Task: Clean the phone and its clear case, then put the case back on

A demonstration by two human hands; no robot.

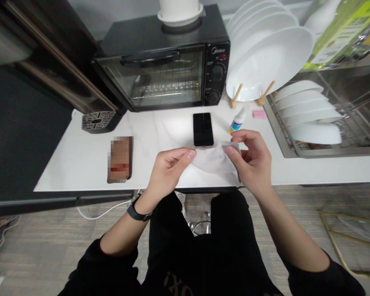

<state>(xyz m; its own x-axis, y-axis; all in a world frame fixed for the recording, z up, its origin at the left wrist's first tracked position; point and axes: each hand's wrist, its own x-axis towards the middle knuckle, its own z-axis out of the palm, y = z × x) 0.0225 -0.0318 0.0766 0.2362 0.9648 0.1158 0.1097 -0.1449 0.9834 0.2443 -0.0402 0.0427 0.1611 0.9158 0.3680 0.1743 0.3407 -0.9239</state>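
Landmark: we place everything by the black phone (203, 129), which lies flat on the white counter (80, 160), screen dark.
Cloth: a thin pale cloth (214, 162) hangs stretched between our two hands, just nearer us than the phone; its far edge nearly touches the phone's near end, and its near edge lies about over the counter's front lip.
Left hand: our left hand (168, 170) sits near-left of the phone, its fingers (189, 155) pinched together on the cloth's left edge; a dark watch is on the wrist.
Right hand: our right hand (253, 160) sits near-right of the phone, thumb and forefinger closed on the cloth's right corner.
Bottle: a small dropper bottle (238, 120) leans just right of the phone, close beyond our right hand.
Pink pad: a pink pad (259, 114) lies further right of the phone.
Second phone: a blurred-out handset (120, 159) lies well left of the phone, apart from our left hand.
Far side: a toaster oven (169, 70) stands behind the phone, with white plates (265, 61) in a wooden rack to the far right.
Right edge: a wire dish rack (311, 123) bounds the counter well right of the phone.
Open room: bare counter shows between the phone and the second handset.
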